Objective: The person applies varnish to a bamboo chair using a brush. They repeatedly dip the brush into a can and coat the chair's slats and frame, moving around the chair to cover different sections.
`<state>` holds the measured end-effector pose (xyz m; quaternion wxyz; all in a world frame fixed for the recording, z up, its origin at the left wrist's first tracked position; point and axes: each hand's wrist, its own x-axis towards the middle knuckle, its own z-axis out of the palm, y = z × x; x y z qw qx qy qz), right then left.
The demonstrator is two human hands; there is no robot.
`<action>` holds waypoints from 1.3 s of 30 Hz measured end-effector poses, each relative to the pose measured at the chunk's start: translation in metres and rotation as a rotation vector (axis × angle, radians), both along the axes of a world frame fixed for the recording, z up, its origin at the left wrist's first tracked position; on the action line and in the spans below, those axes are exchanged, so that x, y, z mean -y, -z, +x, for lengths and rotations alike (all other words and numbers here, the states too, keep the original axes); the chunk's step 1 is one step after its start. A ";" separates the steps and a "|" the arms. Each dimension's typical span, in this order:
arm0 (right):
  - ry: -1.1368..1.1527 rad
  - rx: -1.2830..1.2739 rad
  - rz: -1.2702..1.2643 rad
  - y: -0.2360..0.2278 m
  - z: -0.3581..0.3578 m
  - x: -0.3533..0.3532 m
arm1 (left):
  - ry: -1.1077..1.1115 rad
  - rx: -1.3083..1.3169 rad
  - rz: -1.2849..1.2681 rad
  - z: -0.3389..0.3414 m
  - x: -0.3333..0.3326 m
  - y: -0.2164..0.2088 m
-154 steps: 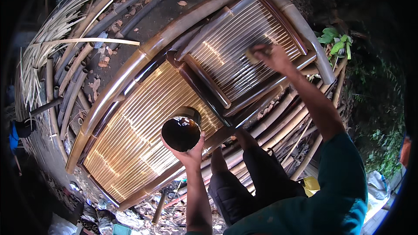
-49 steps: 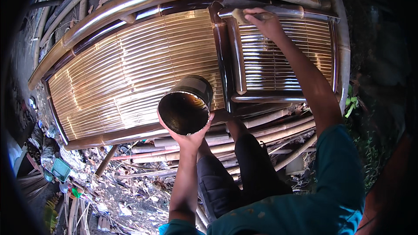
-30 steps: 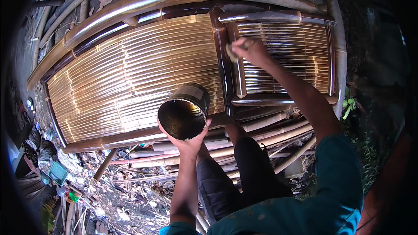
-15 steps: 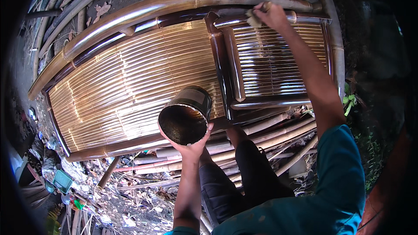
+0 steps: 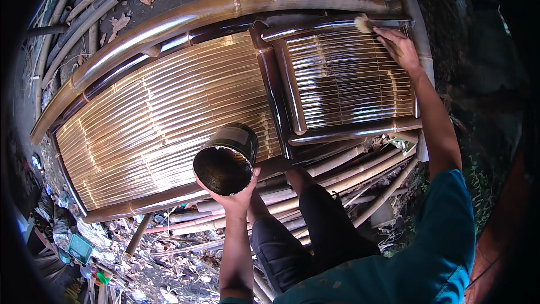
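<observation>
My left hand (image 5: 236, 196) is closed round the lower side of a dark open can (image 5: 243, 138), its mouth tilted toward me and its inside coated dark brown. Between the fingers of my right hand (image 5: 400, 48) is a paintbrush (image 5: 364, 24) with pale bristles, at the far right rail of a bamboo bench (image 5: 169, 118). The bristles are at or just above that dark, glossy rail; contact is hard to tell. Split bamboo slats fill the bench's long left part and its smaller right part (image 5: 349, 79). A thick dark crosspiece (image 5: 271, 90) divides the two.
Loose bamboo poles (image 5: 337, 183) lie under and in front of the bench, around my legs. More poles (image 5: 84, 17) are piled at the far left. Dry leaves and litter cover the ground at lower left, near a green plastic basket (image 5: 80, 249). Green plants (image 5: 478, 191) grow at right.
My right hand has moved right along the far rail with the brush, which now points left. The can and the bench appear slightly further left and the view has shifted a little.
</observation>
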<state>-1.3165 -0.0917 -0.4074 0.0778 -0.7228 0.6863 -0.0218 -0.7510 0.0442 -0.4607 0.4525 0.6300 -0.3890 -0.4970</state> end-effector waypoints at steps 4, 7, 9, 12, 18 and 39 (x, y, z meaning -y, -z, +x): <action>0.225 -0.128 -0.189 -0.011 -0.031 -0.008 | 0.014 0.036 0.034 -0.006 -0.001 0.000; -0.036 0.013 0.018 -0.008 -0.004 0.003 | 0.054 -0.032 0.133 -0.020 0.004 -0.005; -0.096 0.159 0.062 -0.006 -0.034 0.006 | 0.043 0.002 0.102 -0.027 -0.001 -0.001; 0.380 -0.195 -0.248 -0.036 -0.088 -0.004 | 0.123 0.068 -0.116 -0.039 0.005 -0.012; 0.536 -0.145 -0.157 -0.051 -0.124 0.011 | 0.128 0.080 -0.048 -0.048 0.002 0.001; 0.442 0.144 -0.336 0.068 0.087 0.019 | 0.038 0.000 0.047 -0.045 -0.006 -0.004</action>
